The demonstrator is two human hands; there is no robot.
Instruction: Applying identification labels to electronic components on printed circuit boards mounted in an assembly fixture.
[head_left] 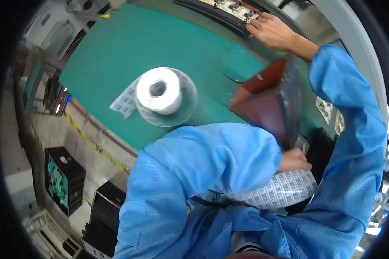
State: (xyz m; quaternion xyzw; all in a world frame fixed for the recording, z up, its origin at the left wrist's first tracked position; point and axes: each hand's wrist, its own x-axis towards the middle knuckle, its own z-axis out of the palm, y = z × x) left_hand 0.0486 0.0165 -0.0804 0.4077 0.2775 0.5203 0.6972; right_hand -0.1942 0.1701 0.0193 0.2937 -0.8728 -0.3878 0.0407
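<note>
Off the left edge of the green worktop point(116, 56), down on the floor, stand stacked black crates point(65, 179), one showing green boards inside. On the worktop near its near edge a white roll of label tape point(159, 90) stands on end, hollow core facing up, with a clear film skirt around it and a short strip of small white labels point(126, 102) trailing off to its left.

The left arm, in a blue sleeve point(203, 159), is folded across the body below the worktop's near edge. The left hand point(294, 160) rests on a curved sheet of white labels point(281, 190) held at the lap; its fingers lie together, curled onto the sheet's upper edge, though whether they pinch it cannot be told.

Just above that hand a dark red, box-like thing point(268, 103) with a dark flat side is blurred; its exact shape is unclear. A small green mat point(242, 64) lies beside it on the worktop.

The right arm stretches out long toward the far right corner. The right hand point(274, 31) sits palm down at the end of a black tray point(216, 15) of circuit boards along the far edge, fingers bent together onto its rim.
</note>
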